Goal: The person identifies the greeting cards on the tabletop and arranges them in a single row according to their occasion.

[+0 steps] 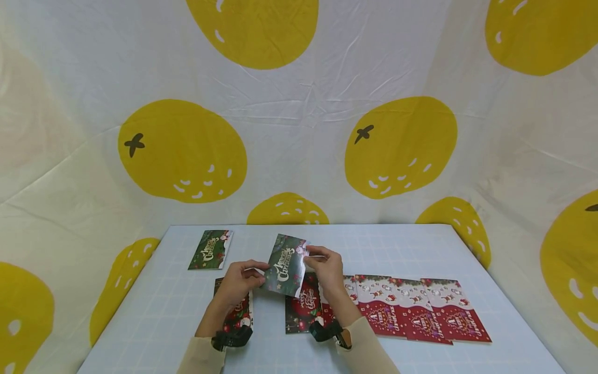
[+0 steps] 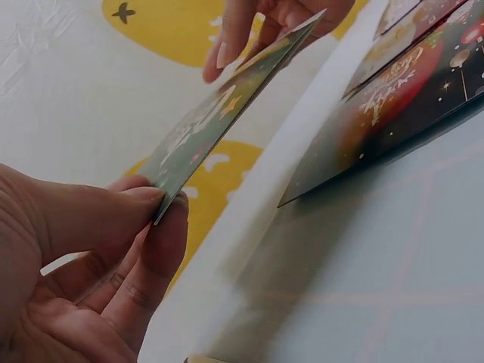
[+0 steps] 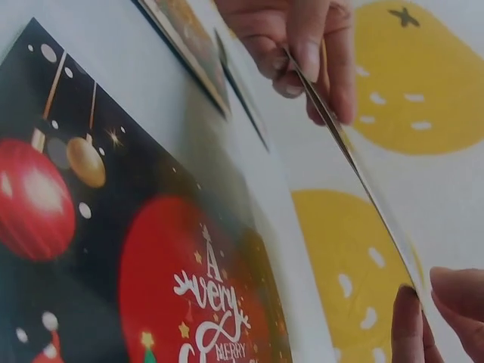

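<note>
A green Christmas card (image 1: 286, 265) with "Merry Christmas" lettering is held up over the table between both hands. My left hand (image 1: 240, 283) pinches its left edge, and the left wrist view shows the thumb above and a finger below the card (image 2: 227, 113). At the opposite edge my right hand (image 1: 329, 270) grips it between thumb and fingers. Seen edge-on in the right wrist view, the card (image 3: 363, 181) looks thin and folded. Under the left forearm lies a dark red-and-black card (image 1: 247, 306), partly hidden. Another dark card (image 1: 301, 311) lies below the right hand.
A second green card (image 1: 210, 250) lies at the back left of the table (image 1: 154, 311). Several red-and-white cards (image 1: 383, 311) overlap in a row on the right, some partly covered by the right arm. A curtain (image 1: 299, 156) printed with yellow fruit hangs behind the table.
</note>
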The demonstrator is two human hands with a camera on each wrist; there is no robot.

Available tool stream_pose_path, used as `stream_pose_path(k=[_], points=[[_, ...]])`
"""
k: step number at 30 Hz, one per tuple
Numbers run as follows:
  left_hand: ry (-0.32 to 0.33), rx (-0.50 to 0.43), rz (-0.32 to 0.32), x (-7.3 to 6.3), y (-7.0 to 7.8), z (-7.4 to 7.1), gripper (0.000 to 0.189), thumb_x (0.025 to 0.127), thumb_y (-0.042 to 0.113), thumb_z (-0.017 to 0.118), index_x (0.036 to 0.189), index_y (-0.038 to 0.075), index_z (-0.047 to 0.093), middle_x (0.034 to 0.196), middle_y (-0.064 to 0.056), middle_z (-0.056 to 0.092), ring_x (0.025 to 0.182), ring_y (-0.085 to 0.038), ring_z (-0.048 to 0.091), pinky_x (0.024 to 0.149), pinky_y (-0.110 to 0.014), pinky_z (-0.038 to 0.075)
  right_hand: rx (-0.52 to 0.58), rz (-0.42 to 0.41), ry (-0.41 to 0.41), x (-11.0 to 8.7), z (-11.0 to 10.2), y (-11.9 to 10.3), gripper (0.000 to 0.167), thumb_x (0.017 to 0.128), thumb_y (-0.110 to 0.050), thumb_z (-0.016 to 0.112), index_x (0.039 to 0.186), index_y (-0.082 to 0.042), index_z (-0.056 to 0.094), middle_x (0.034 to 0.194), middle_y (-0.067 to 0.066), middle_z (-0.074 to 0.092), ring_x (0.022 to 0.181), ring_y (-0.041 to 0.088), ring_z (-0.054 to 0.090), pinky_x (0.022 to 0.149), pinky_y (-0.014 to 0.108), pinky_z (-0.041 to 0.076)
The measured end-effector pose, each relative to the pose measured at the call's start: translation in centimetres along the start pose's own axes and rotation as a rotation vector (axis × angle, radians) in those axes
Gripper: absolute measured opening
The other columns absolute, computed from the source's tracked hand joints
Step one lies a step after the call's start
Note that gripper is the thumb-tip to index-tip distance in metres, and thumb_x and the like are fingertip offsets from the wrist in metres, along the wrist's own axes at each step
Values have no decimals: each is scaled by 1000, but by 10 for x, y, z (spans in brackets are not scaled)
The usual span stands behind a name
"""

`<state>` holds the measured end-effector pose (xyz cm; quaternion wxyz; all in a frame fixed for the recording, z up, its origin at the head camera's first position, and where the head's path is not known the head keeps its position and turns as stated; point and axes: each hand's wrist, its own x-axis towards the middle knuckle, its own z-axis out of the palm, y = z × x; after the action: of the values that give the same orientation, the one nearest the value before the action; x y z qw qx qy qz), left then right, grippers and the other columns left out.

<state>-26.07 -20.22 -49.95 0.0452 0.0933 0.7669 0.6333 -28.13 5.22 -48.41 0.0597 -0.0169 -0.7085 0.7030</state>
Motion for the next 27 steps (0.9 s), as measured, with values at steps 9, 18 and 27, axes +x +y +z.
stream_pose_path(k=[9,18,27], points=[[116,-55,-35,-2,3,-2,32,94,-11,70,125,-4,73,117,-20,69,89,-22,67,71,-29,54,-20,17,-108,-4,10,4,27,92,1,77,119,4,75,115,23,70,90,17,70,77,31,59],[184,-65,-24,-1,2,-7,31,93,-13,70,123,-6,73,114,-22,70,88,-22,68,72,-26,55,-71,61,-174,-9,20,4,26,91,2,77,116,2,77,114,20,70,90,17,68,77,27,58],[218,-65,-34,-2,2,-9,32,93,-13,70,124,-7,72,112,-22,72,92,-31,70,74,-24,57,-60,52,-230,-14,23,5,29,90,0,79,118,3,76,116,18,71,93,18,68,79,30,59]])
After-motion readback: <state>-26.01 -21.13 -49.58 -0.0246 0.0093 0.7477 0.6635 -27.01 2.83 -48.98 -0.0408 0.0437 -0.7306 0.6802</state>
